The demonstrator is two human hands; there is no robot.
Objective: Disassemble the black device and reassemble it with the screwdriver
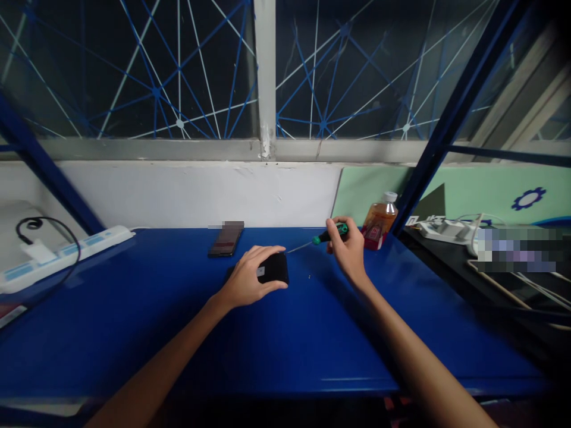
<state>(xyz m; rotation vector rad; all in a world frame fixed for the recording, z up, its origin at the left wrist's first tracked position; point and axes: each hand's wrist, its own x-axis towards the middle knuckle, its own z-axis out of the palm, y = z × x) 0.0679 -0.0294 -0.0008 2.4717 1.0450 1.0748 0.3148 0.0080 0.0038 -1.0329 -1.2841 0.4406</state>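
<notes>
My left hand [252,277] is closed over a flat black box-shaped device [277,268] with a small pale label, thumb along its near edge and fingers along the far one. Its left part is hidden under the palm. In my right hand [349,248] is a green and black screwdriver [330,233], held by the handle. The thin shaft points left, its tip at or very near the device's far right corner; whether they touch I cannot tell. A couple of tiny bits, perhaps screws [310,276], lie on the blue table [285,339] to the right of the device.
A dark phone [226,239] lies behind my left hand. At the back right stands a bottle of amber drink [379,221]. A white power strip [66,258] with a black cable runs along the left. Another strip [446,230] and cables lie beyond the right frame post.
</notes>
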